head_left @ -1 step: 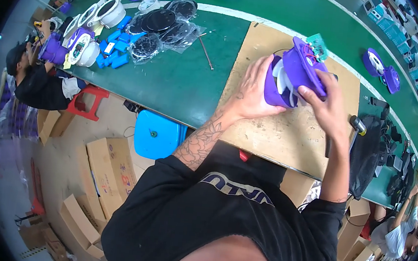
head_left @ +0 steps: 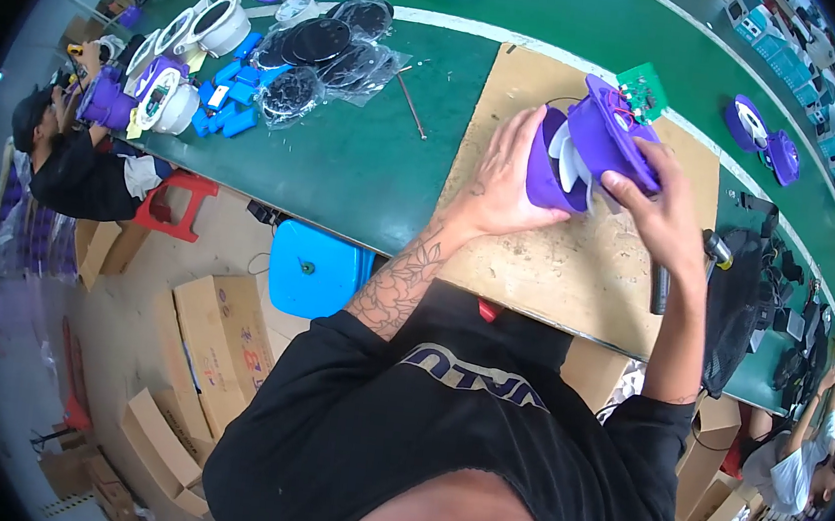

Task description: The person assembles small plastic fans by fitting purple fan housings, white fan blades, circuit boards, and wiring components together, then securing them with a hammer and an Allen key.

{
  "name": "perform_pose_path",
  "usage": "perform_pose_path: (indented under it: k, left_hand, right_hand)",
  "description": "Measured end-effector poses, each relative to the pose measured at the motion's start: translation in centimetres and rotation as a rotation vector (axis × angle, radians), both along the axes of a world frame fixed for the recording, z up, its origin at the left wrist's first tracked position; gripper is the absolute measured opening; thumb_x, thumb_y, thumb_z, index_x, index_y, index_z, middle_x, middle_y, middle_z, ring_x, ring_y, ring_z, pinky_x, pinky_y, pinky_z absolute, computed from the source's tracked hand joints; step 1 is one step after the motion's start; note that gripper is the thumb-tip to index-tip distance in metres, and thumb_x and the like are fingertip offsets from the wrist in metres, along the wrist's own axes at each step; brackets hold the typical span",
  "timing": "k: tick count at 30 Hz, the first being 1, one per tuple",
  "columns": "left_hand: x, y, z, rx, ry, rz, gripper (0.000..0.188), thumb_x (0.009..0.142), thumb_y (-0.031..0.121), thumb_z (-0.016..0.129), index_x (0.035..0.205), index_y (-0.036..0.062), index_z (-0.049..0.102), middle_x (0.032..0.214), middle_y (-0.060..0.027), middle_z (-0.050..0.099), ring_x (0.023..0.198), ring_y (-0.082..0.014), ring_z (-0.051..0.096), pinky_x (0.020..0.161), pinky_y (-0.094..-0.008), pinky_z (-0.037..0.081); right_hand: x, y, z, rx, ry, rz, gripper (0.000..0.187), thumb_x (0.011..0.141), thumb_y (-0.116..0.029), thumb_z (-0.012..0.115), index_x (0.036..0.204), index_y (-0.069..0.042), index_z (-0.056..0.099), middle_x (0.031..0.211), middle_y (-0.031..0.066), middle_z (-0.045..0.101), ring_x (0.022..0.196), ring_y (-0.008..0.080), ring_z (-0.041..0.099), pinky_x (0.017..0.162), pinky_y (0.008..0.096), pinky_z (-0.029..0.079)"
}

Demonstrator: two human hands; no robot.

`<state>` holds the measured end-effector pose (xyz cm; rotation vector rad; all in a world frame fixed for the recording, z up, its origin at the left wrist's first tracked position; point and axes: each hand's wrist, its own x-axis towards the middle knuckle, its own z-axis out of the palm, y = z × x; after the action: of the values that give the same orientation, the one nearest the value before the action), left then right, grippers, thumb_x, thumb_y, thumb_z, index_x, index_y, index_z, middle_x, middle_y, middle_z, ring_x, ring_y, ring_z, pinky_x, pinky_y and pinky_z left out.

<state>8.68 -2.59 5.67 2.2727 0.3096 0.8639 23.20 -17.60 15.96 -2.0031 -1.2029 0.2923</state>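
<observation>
Above a tan work board [head_left: 498,263], my left hand [head_left: 498,190] is wrapped round the side of a round purple housing [head_left: 542,184]. My right hand [head_left: 671,220] grips a second purple housing part [head_left: 605,143], thumb on its near rim, tilted against the first. Between the two parts a gap shows white fan blades [head_left: 572,163]. A green circuit board [head_left: 643,91] hangs off the right-hand part's far side, joined by thin red and dark wires. Some of my left fingers are hidden behind the housing.
To the left lie plastic-wrapped black discs [head_left: 318,42], blue blocks [head_left: 231,92], a thin rod [head_left: 412,107] and white round housings [head_left: 221,25]. A black-and-yellow tool [head_left: 717,249] and a black mesh bag [head_left: 731,321] are at the right. One co-worker [head_left: 81,158] sits far left, another far right.
My right hand has shifted slightly right with its purple part, and the circuit board has swung up and right, showing more of its face. My left hand has barely moved.
</observation>
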Motion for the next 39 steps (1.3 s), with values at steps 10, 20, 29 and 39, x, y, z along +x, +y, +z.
perform_pose_path:
  k: [10, 20, 29, 39]
  left_hand:
    - [-2.3, -1.2, 4.9, -0.024, -0.114, -0.069, 0.118, 0.063, 0.029, 0.089, 0.151, 0.0033, 0.015, 0.151, -0.0262, 0.021, 0.142, -0.0420, 0.021, 0.114, -0.0500, 0.026]
    - [1.2, -1.8, 3.9, 0.084, -0.279, 0.022, 0.114, 0.051, 0.034, 0.092, 0.142, 0.0121, 0.028, 0.142, -0.0259, 0.021, 0.132, -0.0459, 0.028, 0.108, -0.0531, 0.033]
    - [1.6, 0.4, 4.2, 0.131, -0.295, 0.033, 0.100, 0.049, 0.026, 0.089, 0.131, 0.0108, 0.035, 0.133, -0.0249, 0.030, 0.127, -0.0427, 0.032, 0.104, -0.0516, 0.037]
    - [1.4, 0.6, 3.8, 0.135, -0.242, 0.070, 0.096, 0.048, 0.026, 0.089, 0.127, 0.0094, 0.035, 0.132, -0.0249, 0.029, 0.127, -0.0431, 0.033, 0.103, -0.0513, 0.037]
  right_hand:
    - [0.3, 0.3, 1.5, -0.004, 0.559, 0.005, 0.051, 0.088, -0.040, 0.069, 0.112, 0.005, 0.064, 0.083, 0.0045, 0.064, 0.072, 0.0085, 0.055, 0.061, 0.0232, 0.042]
    - [-0.9, 1.1, 1.2, 0.140, 0.720, -0.085, 0.047, 0.090, -0.040, 0.067, 0.109, 0.003, 0.065, 0.087, 0.0063, 0.067, 0.076, 0.0101, 0.057, 0.066, 0.0247, 0.044]
    - [-0.4, 3.1, 1.5, 0.113, 0.739, -0.094, 0.049, 0.089, -0.044, 0.067, 0.107, 0.002, 0.065, 0.085, 0.0072, 0.066, 0.072, 0.0126, 0.059, 0.063, 0.0254, 0.046]
    - [-1.2, 3.7, 0.0, 0.132, 0.736, -0.105, 0.048, 0.090, -0.046, 0.065, 0.100, 0.002, 0.066, 0.079, 0.0066, 0.066, 0.067, 0.0126, 0.060, 0.057, 0.0252, 0.046]
